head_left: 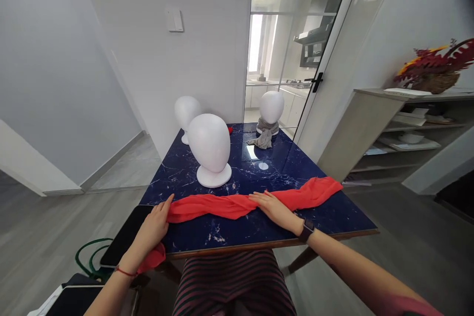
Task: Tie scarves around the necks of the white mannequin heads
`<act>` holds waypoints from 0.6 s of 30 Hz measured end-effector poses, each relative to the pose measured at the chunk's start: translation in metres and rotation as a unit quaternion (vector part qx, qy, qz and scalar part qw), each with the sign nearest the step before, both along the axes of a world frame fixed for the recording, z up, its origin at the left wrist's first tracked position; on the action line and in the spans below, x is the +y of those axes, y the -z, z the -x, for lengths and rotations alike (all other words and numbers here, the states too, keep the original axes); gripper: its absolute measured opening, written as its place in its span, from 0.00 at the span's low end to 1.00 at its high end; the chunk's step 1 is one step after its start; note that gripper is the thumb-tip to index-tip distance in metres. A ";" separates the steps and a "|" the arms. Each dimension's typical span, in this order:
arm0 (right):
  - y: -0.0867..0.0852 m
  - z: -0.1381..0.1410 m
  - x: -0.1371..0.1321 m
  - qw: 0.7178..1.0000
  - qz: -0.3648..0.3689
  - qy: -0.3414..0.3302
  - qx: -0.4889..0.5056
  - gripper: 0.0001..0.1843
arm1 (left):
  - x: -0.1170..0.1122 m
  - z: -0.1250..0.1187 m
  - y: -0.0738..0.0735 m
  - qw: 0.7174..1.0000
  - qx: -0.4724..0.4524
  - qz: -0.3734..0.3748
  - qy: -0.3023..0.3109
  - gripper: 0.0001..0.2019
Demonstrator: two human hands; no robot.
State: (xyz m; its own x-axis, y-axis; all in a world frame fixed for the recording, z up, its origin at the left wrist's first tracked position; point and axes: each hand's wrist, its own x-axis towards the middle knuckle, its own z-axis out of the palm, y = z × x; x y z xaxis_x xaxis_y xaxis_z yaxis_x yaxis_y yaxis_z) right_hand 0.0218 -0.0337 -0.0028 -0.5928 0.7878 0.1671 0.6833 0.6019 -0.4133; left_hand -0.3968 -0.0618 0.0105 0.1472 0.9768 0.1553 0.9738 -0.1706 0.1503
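A red scarf (225, 206) lies stretched in a long gathered strip across the near side of the table. My left hand (156, 222) rests on its left end with fingers laid out, and part of the fabric hangs over the table's edge below the wrist. On the middle of the strip, my right hand (276, 211) lies flat, fingers extended. Just beyond the scarf stands a white mannequin head (210, 143) on a round base. Farther right, another mannequin head (271, 106) has a grey scarf (264, 139) around its neck, one end trailing on the tabletop.
The dark blue marbled table (222, 237) stands against a wall and glass door (281, 49). A third white head (186, 110) is at the back left, and a bit of red (230, 130) shows behind the front head. Shelves (403, 143) stand right; a black item (126, 237) sits left.
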 end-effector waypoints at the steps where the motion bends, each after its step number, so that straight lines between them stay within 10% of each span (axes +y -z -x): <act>1: 0.001 -0.011 0.004 1.000 0.001 0.017 0.006 0.22 | -0.001 0.003 -0.004 1.000 -0.006 -0.008 0.003 0.33; 8: 0.004 -0.047 0.012 0.996 -0.007 0.089 0.031 0.21 | 0.007 0.015 -0.027 0.983 -0.114 -0.133 -0.049 0.25; 11: 0.004 -0.047 0.014 0.995 -0.009 0.093 0.029 0.21 | 0.013 0.023 -0.033 0.983 -0.153 -0.079 -0.064 0.29; 18: -0.012 0.005 0.006 0.997 -0.061 0.053 -0.020 0.36 | -0.005 -0.003 -0.018 0.997 0.077 -0.007 0.011 0.36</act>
